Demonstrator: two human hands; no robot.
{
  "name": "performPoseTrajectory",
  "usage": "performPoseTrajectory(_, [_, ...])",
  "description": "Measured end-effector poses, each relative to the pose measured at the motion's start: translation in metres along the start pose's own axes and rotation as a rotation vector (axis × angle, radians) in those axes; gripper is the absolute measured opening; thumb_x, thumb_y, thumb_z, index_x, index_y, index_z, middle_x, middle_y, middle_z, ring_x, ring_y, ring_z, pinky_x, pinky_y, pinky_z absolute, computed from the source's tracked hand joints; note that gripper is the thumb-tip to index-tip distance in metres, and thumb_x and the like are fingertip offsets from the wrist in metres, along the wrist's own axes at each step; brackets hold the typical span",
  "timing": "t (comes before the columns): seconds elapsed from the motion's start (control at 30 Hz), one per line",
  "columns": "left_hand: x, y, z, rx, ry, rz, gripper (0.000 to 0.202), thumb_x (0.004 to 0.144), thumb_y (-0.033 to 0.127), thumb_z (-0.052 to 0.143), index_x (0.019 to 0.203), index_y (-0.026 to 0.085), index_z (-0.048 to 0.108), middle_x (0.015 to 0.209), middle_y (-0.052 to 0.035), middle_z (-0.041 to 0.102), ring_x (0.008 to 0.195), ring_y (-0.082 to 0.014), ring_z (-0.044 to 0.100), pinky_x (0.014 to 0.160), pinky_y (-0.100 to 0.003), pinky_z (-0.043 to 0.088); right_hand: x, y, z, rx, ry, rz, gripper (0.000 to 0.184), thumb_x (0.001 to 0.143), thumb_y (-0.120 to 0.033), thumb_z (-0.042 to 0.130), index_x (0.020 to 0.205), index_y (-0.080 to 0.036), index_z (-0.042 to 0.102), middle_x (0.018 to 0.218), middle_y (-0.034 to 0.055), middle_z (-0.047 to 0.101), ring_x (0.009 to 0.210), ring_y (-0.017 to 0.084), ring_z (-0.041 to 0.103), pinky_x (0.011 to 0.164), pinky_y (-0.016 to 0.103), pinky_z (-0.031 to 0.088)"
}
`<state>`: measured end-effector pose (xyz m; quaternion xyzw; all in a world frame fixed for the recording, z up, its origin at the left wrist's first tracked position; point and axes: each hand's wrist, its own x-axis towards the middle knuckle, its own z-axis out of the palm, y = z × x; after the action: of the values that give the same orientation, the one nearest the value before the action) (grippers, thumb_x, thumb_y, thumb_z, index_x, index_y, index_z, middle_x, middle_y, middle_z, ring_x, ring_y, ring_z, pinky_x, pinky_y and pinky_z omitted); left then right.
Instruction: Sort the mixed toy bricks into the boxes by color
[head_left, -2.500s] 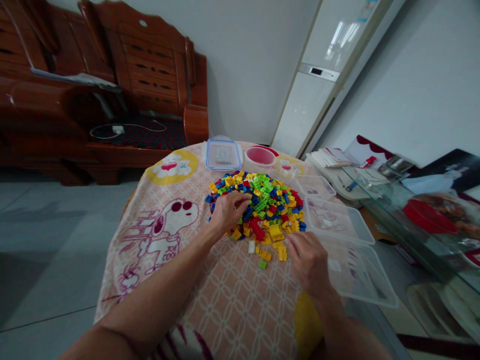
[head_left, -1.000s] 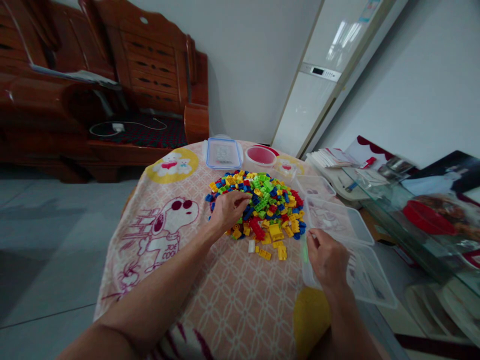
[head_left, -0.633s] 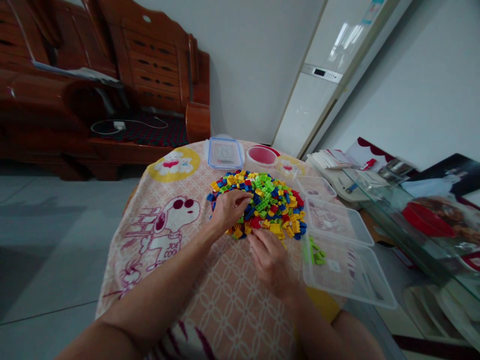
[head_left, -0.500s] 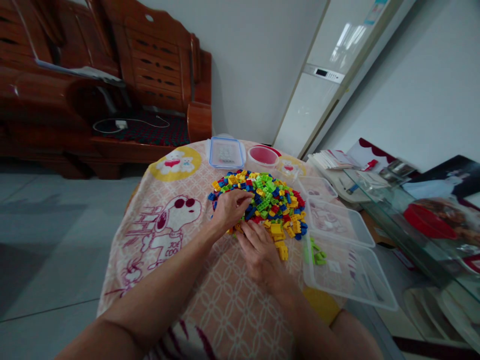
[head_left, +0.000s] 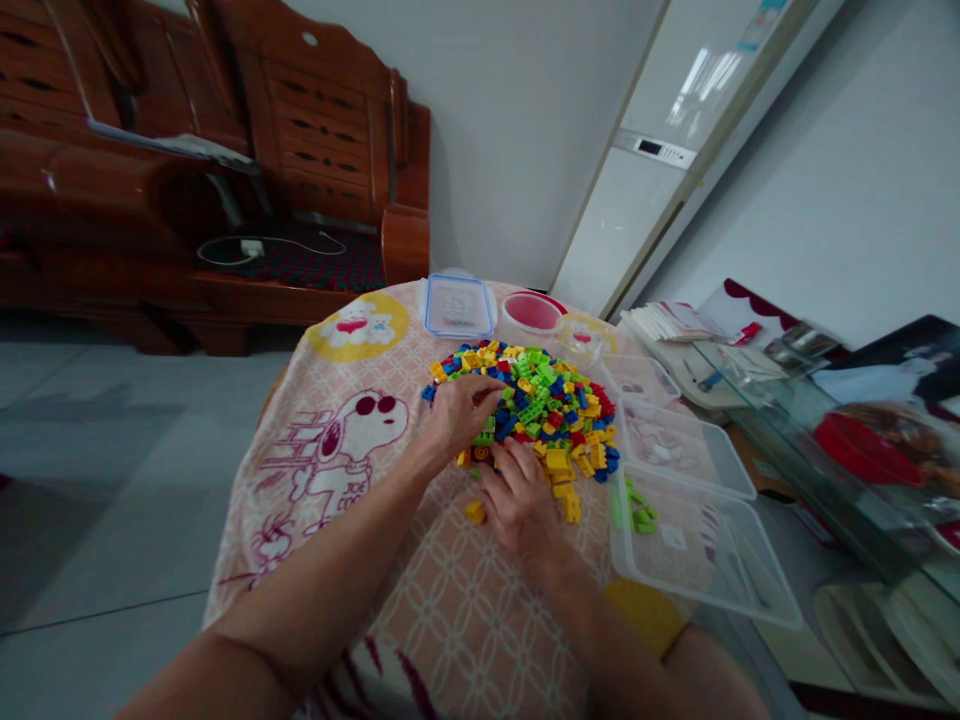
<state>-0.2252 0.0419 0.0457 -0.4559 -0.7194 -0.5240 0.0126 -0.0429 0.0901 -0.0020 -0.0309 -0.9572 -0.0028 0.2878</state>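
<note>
A heap of small toy building bricks (head_left: pixel 551 385) in yellow, green, blue and red lies on the cloth-covered table (head_left: pixel 465 590). Over the heap's left side, my left hand (head_left: pixel 461 412) has thumb and forefinger pinched together; what is between them is too small to make out. My right hand (head_left: pixel 523 498) rests at the front edge of the heap, palm down, with its fingers stretched out onto the bricks. Beside it on the left lies a loose yellow brick (head_left: pixel 475 511). Larger yellow bricks (head_left: pixel 559 464) sit just right of its fingers.
Clear plastic boxes (head_left: pixel 697 590) stand along the right side, the nearest with several green bricks (head_left: pixel 641 515). At the back are a blue-rimmed lidded box (head_left: pixel 459 305) and a round pink-lined tub (head_left: pixel 532 312). A glass shelf (head_left: pixel 795 440) borders the table on the right.
A yellow brick now lies apart on the cloth left of my right hand. My right hand has shifted slightly right, while my left hand stays over the heap. The view has turned slightly.
</note>
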Motion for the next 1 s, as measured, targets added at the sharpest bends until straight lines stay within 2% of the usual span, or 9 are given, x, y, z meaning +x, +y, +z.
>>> performPoseTrajectory(0.07, [-0.001, 0.001, 0.000, -0.001, -0.004, 0.003, 0.025, 0.091, 0.029, 0.057, 0.100, 0.020, 0.079, 0.094, -0.0039, 0.078, 0.080, -0.0161, 0.071, 0.075, -0.025, 0.054, 0.000, -0.004, 0.004, -0.010, -0.067, -0.027, 0.039, 0.095, -0.018, 0.054, 0.133, -0.017, 0.064, 0.140, 0.0126, 0.060, 0.141, 0.032, 0.039, 0.119, 0.055, 0.035])
performPoseTrajectory(0.13, [-0.001, 0.001, 0.000, -0.002, -0.009, 0.003, 0.025, 0.091, 0.029, 0.057, 0.100, 0.020, 0.079, 0.094, -0.0040, 0.078, 0.080, -0.0161, 0.071, 0.075, -0.025, 0.054, 0.000, -0.006, 0.008, -0.004, -0.119, -0.046, 0.039, 0.095, -0.018, 0.054, 0.133, -0.017, 0.064, 0.136, 0.0112, 0.063, 0.140, 0.032, 0.040, 0.121, 0.055, 0.033])
performPoseTrajectory(0.37, [-0.001, 0.001, 0.001, -0.007, -0.012, 0.006, 0.025, 0.091, 0.029, 0.057, 0.100, 0.020, 0.079, 0.094, -0.0040, 0.078, 0.078, -0.0155, 0.071, 0.073, -0.024, 0.054, -0.003, -0.004, 0.012, 0.044, -0.153, -0.060, 0.026, 0.094, -0.016, 0.058, 0.114, -0.020, 0.072, 0.117, 0.0088, 0.069, 0.133, 0.027, 0.045, 0.123, 0.054, 0.029])
performPoseTrajectory(0.5, [-0.001, 0.001, 0.000, 0.000, -0.010, 0.000, 0.026, 0.091, 0.030, 0.057, 0.100, 0.020, 0.079, 0.093, -0.0044, 0.078, 0.078, -0.0159, 0.070, 0.074, -0.025, 0.054, -0.004, -0.003, 0.008, 0.072, -0.051, -0.066, 0.020, 0.091, -0.012, 0.060, 0.103, -0.020, 0.074, 0.105, 0.0082, 0.071, 0.126, 0.026, 0.052, 0.121, 0.051, 0.033])
performPoseTrajectory(0.6, [0.000, 0.000, -0.001, 0.012, -0.006, -0.008, 0.025, 0.091, 0.031, 0.058, 0.100, 0.020, 0.079, 0.093, -0.0043, 0.078, 0.079, -0.0164, 0.070, 0.075, -0.025, 0.054, -0.006, -0.001, 0.001, 0.074, 0.044, -0.027, 0.022, 0.093, -0.010, 0.054, 0.097, -0.020, 0.073, 0.092, 0.0066, 0.070, 0.117, 0.025, 0.057, 0.119, 0.051, 0.037])
performPoseTrajectory(0.77, [0.002, -0.006, -0.001, -0.014, -0.014, -0.042, 0.025, 0.089, 0.029, 0.058, 0.100, 0.019, 0.079, 0.094, -0.0048, 0.078, 0.078, -0.0163, 0.070, 0.073, -0.025, 0.054, -0.006, 0.006, -0.017, 0.054, 0.170, 0.033, 0.026, 0.094, -0.008, 0.050, 0.090, -0.021, 0.071, 0.086, 0.0058, 0.067, 0.106, 0.023, 0.061, 0.112, 0.049, 0.045])
performPoseTrajectory(1.0, [0.005, -0.021, 0.003, 0.029, -0.067, -0.055, 0.024, 0.085, 0.027, 0.059, 0.095, 0.018, 0.079, 0.084, -0.0046, 0.077, 0.072, -0.0158, 0.068, 0.065, -0.024, 0.050, -0.012, 0.038, -0.052, -0.088, 0.263, 0.154, 0.022, 0.092, -0.007, 0.051, 0.093, -0.020, 0.068, 0.085, 0.0057, 0.068, 0.096, 0.023, 0.061, 0.107, 0.050, 0.046])
